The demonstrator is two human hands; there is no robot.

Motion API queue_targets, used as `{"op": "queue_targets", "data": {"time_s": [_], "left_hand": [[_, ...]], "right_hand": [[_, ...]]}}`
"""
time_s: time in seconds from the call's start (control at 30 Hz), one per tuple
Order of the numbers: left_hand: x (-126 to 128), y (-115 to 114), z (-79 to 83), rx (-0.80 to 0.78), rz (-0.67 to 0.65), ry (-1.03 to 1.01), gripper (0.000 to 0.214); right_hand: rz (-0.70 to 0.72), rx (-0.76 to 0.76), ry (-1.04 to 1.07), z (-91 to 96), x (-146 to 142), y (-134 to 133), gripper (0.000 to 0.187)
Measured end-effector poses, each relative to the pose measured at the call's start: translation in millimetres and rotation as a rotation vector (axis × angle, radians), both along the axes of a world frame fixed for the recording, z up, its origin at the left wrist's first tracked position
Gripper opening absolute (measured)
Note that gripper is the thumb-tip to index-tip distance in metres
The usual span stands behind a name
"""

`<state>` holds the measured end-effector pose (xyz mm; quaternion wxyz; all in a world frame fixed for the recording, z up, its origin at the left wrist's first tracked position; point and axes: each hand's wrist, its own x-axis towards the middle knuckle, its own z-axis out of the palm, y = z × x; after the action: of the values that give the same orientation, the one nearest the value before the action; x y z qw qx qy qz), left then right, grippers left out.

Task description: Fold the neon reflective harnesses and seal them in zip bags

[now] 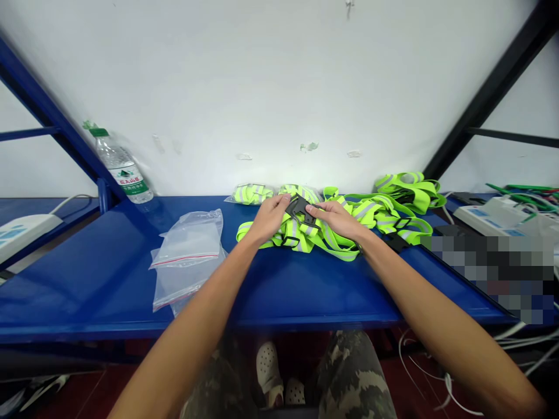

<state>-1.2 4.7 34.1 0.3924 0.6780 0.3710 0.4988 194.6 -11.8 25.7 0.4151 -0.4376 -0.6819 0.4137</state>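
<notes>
A bundle of neon-yellow reflective straps lies on the blue shelf in front of me. My left hand and my right hand both rest on the bundle. Their fingers close from either side on a black plastic buckle at its top. More loose yellow straps trail off to the right. Behind the hands lie two folded strap bundles in clear bags.
Clear zip bags with red seals lie in a pile to the left. A water bottle leans on the white wall by a blue post. Another strap heap sits at the back right. White power strips and cables lie far right.
</notes>
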Motion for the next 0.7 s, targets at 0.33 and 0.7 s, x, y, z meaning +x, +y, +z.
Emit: {"op": "queue_targets", "data": {"time_s": [0.33,0.7], "left_hand": [[-26.5,11.3,56.2,-0.537,-0.723,-0.087,0.031],[-66.4,34.4,97.7,-0.062,-0.082,0.424,0.018]], "right_hand": [[0.022,0.069,0.067,27.5,8.1,-9.3,0.043],[-0.122,0.078,-0.296,78.1,52.8,-9.3,0.024]]}}
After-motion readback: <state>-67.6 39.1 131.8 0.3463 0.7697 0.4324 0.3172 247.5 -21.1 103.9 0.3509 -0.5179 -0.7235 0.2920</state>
